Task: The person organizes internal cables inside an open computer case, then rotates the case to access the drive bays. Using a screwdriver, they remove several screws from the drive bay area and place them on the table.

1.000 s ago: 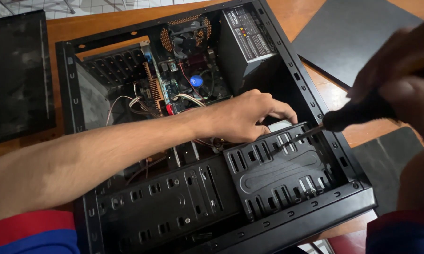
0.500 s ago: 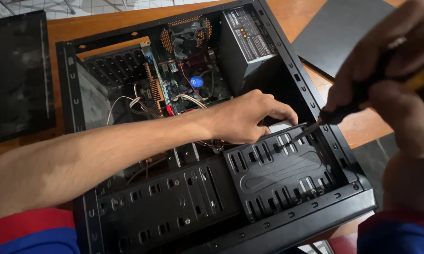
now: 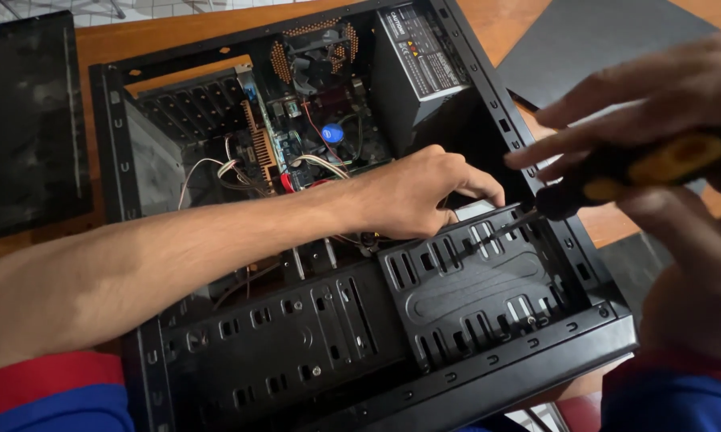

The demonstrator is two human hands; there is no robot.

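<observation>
**Screwdriver at the drive cage of an opened computer case**

Steel, stamped and painted matt black, makes up most of what lies under the hands: a black sheet-metal computer case [image 3: 136, 240] lies on its side on the brown wooden worktop [image 3: 176, 36], its open flank facing up so the inside can be reached from above. Near its front end sits the black slotted drive cage [image 3: 472, 296], ribbed and pierced with rows of oblong holes.

The left hand [image 3: 412, 196] reaches across the case and rests curled at the cage's upper edge, fingers bent over something pale; whether it grips it I cannot tell. It seems placed to steady the part.

The right hand [image 3: 648, 120] is closed around the black-and-yellow handled screwdriver [image 3: 616, 172], fingers extended along the grip for control. The thin metal shaft slants down and left, and its tip meets the cage's top rim just beside the left hand's fingers.

Deeper in the case are a green motherboard with a round black cooling fan [image 3: 320, 60], loose white and red wires [image 3: 232, 172], and a grey boxy power supply [image 3: 416, 56]. A flat dark side panel [image 3: 600, 40] lies on the worktop beyond.
</observation>
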